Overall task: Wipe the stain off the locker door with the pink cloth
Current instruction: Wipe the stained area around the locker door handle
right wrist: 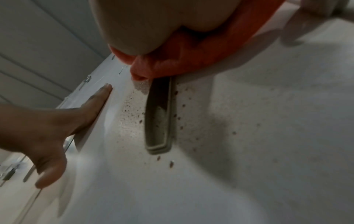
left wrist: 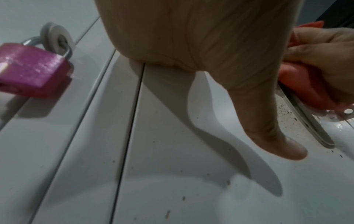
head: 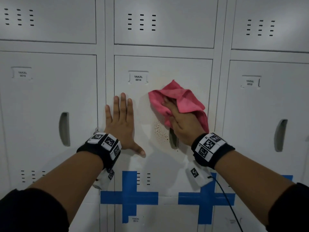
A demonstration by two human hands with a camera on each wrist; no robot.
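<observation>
The pale grey locker door [head: 167, 164] labelled YAKAL 0014 fills the middle of the head view. A stain [head: 160, 132] of reddish-brown specks lies around its recessed handle [head: 173, 139]. My right hand [head: 175, 113] grips the bunched pink cloth [head: 185, 99] and presses it on the door just above the handle. In the right wrist view the cloth [right wrist: 182, 57] covers the handle's [right wrist: 159, 118] top end, with specks [right wrist: 132, 109] on both sides. My left hand [head: 122, 119] lies flat on the door's left side, fingers straight, thumb [left wrist: 268, 121] spread.
Closed lockers stand left [head: 41, 114], right [head: 267, 131] and above [head: 163, 22]. A pink padlock [left wrist: 28, 69] hangs on the hasp by my left wrist. Blue tape crosses [head: 129, 196] mark the doors' lower edge. A black cable [head: 229, 203] trails from my right wrist.
</observation>
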